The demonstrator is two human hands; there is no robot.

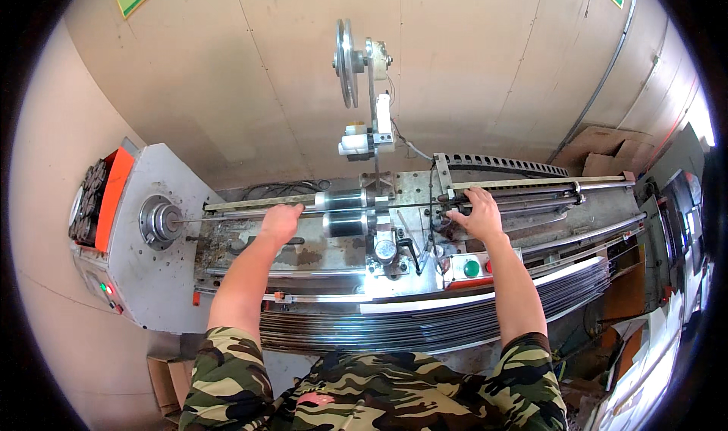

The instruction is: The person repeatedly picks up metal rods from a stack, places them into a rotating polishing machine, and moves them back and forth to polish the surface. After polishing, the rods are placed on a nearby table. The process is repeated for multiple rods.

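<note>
A long thin metal rod (214, 218) reaches out of the round chuck (160, 222) on the left machine housing. Farther right it passes by two dark, shiny cylinders (345, 225) at the centre of the machine. My left hand (281, 221) is closed around the rod, just left of the cylinders. At the right of the central plate, my right hand (481, 215) has its thumb and curved fingers on either side of the rod by a dark metal fitting. Its fingertips are partly hidden there.
A control box (472, 268) with green and red buttons sits below my right hand. Many thin rods (326, 329) lie bundled along the machine's near side. A reel (346, 63) stands above the centre. Rails (591, 234) extend right; cardboard (618, 150) leans at the wall.
</note>
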